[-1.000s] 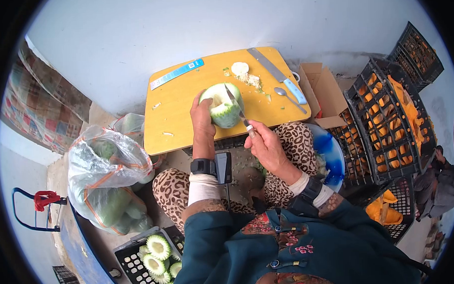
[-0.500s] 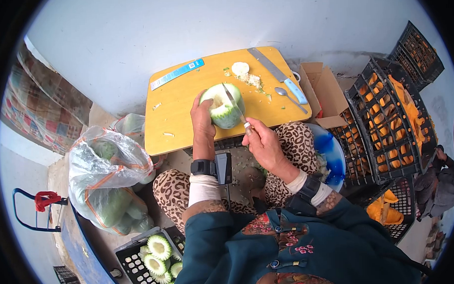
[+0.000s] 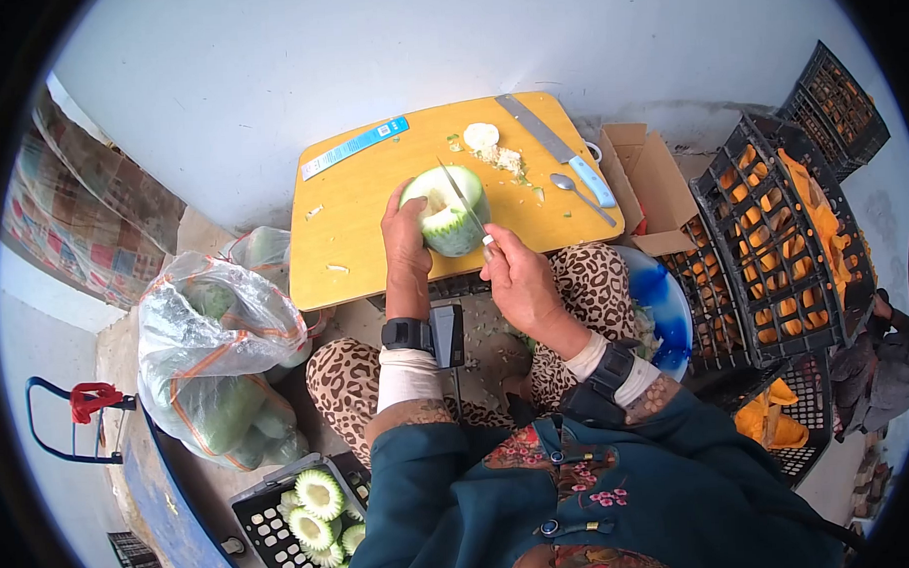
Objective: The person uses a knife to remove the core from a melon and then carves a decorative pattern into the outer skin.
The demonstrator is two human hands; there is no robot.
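Note:
My left hand [image 3: 407, 241] grips the left side of a hollowed winter melon [image 3: 457, 236], its thumb over the rim. The melon has green skin and a pale cut top with a hollow in it. My right hand [image 3: 523, 282] is closed around the handle of a small knife [image 3: 462, 192]. The knife's blade lies across the melon's cut top, pointing up and left. Behind the melon, on the yellow table [image 3: 347, 203], are a pale cut-off piece [image 3: 480, 136] and seedy scraps [image 3: 505, 160].
A large blue-handled knife [image 3: 560, 152], a spoon [image 3: 582, 199] and a blue packaging strip [image 3: 358, 147] lie on the table. At left stands a bag of melons [image 3: 222, 362]. Carved melon pieces [image 3: 319, 496] fill a crate below. Crates [image 3: 763, 243] and a blue basin [image 3: 668, 312] are at right.
My right hand has turned and shifted slightly, and the knife blade has moved a little up and left across the melon's top. My left hand and the melon stay nearly still.

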